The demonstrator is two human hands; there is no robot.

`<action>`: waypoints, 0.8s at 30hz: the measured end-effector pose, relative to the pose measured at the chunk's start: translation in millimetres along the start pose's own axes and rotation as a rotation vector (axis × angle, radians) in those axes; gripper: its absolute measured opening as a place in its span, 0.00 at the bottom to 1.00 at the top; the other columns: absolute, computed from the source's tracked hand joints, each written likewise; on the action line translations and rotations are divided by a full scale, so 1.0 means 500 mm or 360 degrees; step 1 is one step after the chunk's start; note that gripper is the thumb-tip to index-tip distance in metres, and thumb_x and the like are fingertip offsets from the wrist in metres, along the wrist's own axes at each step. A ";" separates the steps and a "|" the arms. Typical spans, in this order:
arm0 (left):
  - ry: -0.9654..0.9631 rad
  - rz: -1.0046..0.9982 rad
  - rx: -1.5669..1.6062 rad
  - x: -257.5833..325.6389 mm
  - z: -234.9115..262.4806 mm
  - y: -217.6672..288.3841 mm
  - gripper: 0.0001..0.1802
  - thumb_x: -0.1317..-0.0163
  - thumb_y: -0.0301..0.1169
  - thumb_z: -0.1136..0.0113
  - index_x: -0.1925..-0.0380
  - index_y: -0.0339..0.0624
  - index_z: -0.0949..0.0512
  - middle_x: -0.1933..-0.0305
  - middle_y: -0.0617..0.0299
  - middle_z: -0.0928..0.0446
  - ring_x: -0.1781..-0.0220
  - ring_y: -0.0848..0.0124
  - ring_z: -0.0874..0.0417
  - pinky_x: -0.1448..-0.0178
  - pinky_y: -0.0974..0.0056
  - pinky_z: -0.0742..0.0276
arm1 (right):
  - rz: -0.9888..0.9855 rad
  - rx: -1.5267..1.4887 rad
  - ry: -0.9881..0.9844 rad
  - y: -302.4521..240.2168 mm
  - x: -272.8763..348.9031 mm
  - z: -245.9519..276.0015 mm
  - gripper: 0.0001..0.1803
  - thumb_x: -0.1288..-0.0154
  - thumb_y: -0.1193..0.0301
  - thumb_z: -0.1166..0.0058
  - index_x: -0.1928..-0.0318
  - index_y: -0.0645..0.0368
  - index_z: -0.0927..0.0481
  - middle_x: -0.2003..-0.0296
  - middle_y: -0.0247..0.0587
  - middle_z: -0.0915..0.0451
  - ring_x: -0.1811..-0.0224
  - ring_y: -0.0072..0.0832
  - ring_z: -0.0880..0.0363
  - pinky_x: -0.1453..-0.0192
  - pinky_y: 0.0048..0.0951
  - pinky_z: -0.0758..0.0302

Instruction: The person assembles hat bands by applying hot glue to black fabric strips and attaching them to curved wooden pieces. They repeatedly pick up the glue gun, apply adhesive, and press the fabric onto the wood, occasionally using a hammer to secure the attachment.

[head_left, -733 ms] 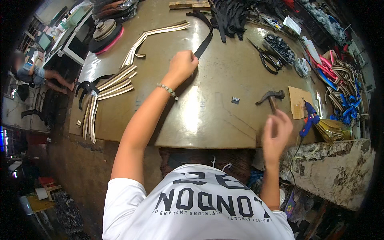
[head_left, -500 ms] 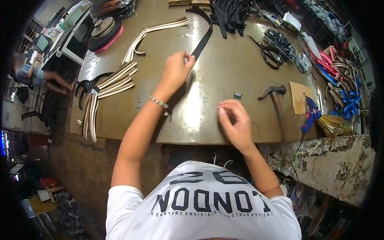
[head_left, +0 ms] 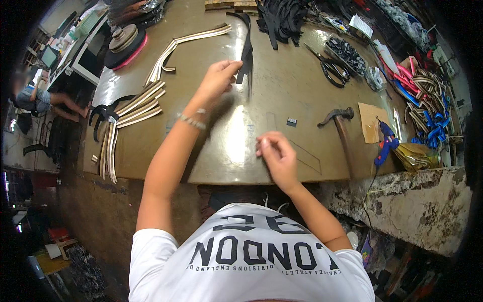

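My left hand [head_left: 220, 79], a beaded bracelet on its wrist, pinches a black strap [head_left: 247, 48] near its lower end. The strap runs away from me and bends left at its far end. Over the table's near part hovers my right hand [head_left: 277, 157], its fingers curled in with thumb and fingertips close together. Whether anything small is between them is hidden. A small dark rectangular piece [head_left: 292, 121] lies just beyond the right hand. Striped cream-and-brown straps [head_left: 143, 103] with black ends lie to the left of my left arm.
On the right are black-handled scissors [head_left: 334, 70], a hammer [head_left: 343, 133], cardboard [head_left: 369, 123] and a blue glue gun [head_left: 387, 143]. Black straps [head_left: 282, 22] are heaped at the back, near a bag of dark buckle-like parts [head_left: 346, 53]. Discs [head_left: 126, 45] stand back left; a person [head_left: 45, 95] sits beyond.
My left hand has shifted slightly, and the black strap now hangs straighter, its lower end showing below the fingers. My right hand has moved left and nearer to me, its fingers curling further.
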State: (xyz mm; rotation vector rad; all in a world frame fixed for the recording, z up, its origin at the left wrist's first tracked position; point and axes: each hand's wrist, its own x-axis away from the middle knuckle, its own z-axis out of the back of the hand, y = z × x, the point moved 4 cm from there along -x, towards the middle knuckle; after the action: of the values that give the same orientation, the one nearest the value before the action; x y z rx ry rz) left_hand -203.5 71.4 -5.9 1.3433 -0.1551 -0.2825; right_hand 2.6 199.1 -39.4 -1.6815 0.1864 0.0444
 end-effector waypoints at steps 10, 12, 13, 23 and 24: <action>-0.0035 0.0217 -0.0033 0.365 -0.030 -0.021 0.11 0.33 0.32 0.39 0.64 0.33 0.20 0.77 0.71 0.30 0.72 0.82 0.33 0.68 0.71 0.33 | -0.1339 -0.0789 -0.0783 0.045 -0.134 0.007 0.16 0.29 0.67 0.42 0.48 0.64 0.22 0.69 0.32 0.22 0.82 0.08 0.36 0.85 0.09 0.43; 0.0027 0.0240 -0.0204 0.368 -0.019 -0.029 0.10 0.34 0.31 0.38 0.64 0.32 0.20 0.78 0.69 0.30 0.73 0.82 0.33 0.68 0.70 0.32 | -0.1353 -0.0653 -0.0858 0.045 -0.171 0.015 0.14 0.31 0.68 0.40 0.51 0.64 0.20 0.70 0.31 0.21 0.80 0.08 0.30 0.81 0.07 0.35; 0.0092 0.0170 -0.0207 0.365 -0.013 -0.026 0.10 0.35 0.31 0.38 0.65 0.32 0.20 0.78 0.67 0.29 0.73 0.80 0.31 0.68 0.69 0.32 | -0.1306 -0.0484 -0.0840 0.044 -0.193 0.022 0.14 0.31 0.67 0.39 0.52 0.65 0.20 0.70 0.31 0.20 0.78 0.09 0.28 0.80 0.07 0.32; 0.0566 -0.0071 -0.0840 0.338 0.056 -0.054 0.07 0.39 0.28 0.40 0.69 0.33 0.21 0.70 0.41 0.20 0.69 0.50 0.17 0.64 0.53 0.23 | -0.0571 0.0887 -0.0442 0.009 -0.430 0.068 0.19 0.29 0.63 0.44 0.69 0.69 0.20 0.75 0.47 0.16 0.80 0.27 0.17 0.74 0.25 0.20; 0.0640 -0.0052 -0.0942 0.329 0.091 -0.050 0.08 0.39 0.28 0.40 0.69 0.33 0.21 0.70 0.41 0.19 0.69 0.50 0.17 0.64 0.54 0.23 | -0.0455 0.1034 -0.0280 -0.008 -0.453 0.079 0.20 0.28 0.63 0.45 0.69 0.70 0.21 0.75 0.48 0.16 0.80 0.27 0.17 0.74 0.26 0.20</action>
State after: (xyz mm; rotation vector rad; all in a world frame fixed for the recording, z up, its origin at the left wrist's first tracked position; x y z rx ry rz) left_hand -61.3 -23.9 -28.7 0.7906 0.2725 -0.0686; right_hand -217.0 260.6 -8.7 -1.0352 -0.1630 -0.0764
